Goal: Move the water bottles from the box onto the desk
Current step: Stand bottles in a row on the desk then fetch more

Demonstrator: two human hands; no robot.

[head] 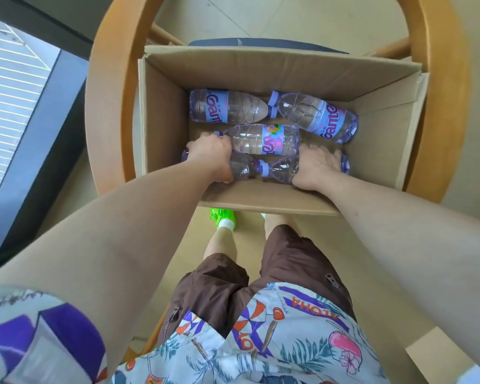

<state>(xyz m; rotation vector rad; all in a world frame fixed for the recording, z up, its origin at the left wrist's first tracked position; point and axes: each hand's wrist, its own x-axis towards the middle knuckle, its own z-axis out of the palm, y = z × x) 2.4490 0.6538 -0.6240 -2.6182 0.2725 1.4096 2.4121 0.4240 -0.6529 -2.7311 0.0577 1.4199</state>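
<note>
Down inside the cardboard box (275,79) on the chair (108,106), gripped two near-row water bottles (263,170) cap to cap, left hand (211,157) and right hand (317,167) curled around them, risking snagging the near flap.

Five bottles lie in the box (261,76) on the chair (108,106): two behind, one between, two nearest.

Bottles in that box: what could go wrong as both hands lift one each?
The left hand and right hand each grip a bottle lying cap to cap near the box's front wall. Lifting both could nudge the middle bottle lying against them. The box sits on a chair and may shift.
</note>
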